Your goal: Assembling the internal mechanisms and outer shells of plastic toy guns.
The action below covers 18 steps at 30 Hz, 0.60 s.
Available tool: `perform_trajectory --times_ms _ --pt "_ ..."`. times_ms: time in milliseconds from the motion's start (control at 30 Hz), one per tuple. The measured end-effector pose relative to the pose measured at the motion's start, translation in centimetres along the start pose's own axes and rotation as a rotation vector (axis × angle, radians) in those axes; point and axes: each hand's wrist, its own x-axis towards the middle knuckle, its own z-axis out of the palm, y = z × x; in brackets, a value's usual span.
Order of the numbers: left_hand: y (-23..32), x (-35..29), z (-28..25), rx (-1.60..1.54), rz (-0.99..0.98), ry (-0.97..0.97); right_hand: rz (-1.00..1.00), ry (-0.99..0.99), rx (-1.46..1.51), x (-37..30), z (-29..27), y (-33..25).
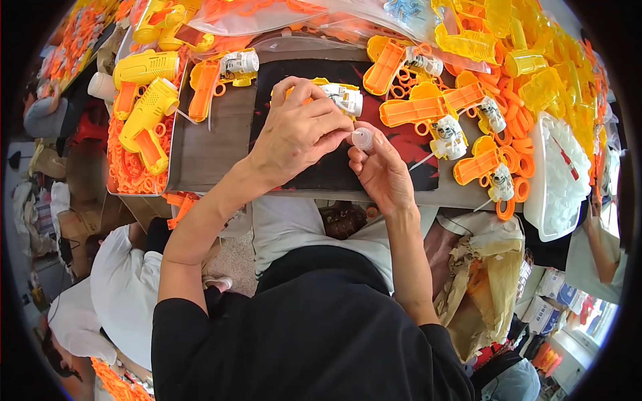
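The yellow-and-white assembly (345, 99) lies crosswise just beyond the left hand (301, 125), the nearer one, whose fingertips bunch at a small white cup (362, 139), their hold unclear, while the curled fingers of the right hand (384, 172) grip that cup.

We hold a small, round whitish cap (363, 139), closed end up, in our right fingers (382, 148), beside our left fingertips (344, 127); beyond those, partly hidden, lies a yellow shell (324, 81) with a white mechanism (348, 100).
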Motion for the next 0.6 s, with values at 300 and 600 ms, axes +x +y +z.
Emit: perform_trajectory --times_ms 300,600 --pt "0.4 0.0 -0.3 -0.008 -0.017 -0.028 -0.014 -0.023 -0.023 -0.1 0.0 0.3" --pt "1.3 -1.4 0.3 0.014 -0.122 -0.052 -0.036 0.022 -0.086 0.0 0.5 1.0"
